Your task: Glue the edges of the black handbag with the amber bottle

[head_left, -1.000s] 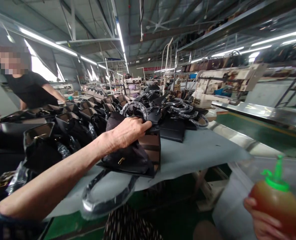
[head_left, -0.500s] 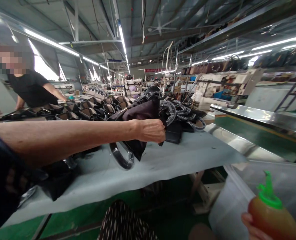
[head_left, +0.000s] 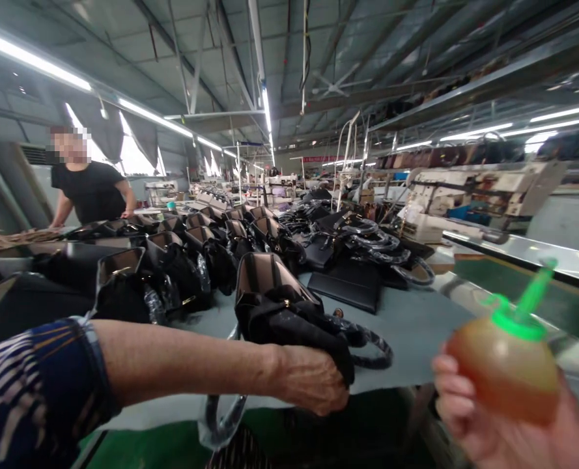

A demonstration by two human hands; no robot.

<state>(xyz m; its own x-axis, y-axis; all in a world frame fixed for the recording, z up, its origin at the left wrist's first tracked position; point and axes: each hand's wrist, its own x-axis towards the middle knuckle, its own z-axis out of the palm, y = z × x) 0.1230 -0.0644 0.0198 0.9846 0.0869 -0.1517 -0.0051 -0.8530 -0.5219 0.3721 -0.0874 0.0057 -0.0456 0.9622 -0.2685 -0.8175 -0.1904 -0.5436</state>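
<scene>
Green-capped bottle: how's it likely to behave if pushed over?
The bottle would probably roll, given its rounded body. The amber contents look liquid, so likely slosh and shift its weight. The slim green nozzle may bend or catch.

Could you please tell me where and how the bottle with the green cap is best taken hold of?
I would grip the bottle around its rounded body, below the green cap, coming from below on the person's right. The body is broad, while the nozzle is thin and slants upward, so that is probably better left free. The right hand cups the body this way.
</scene>
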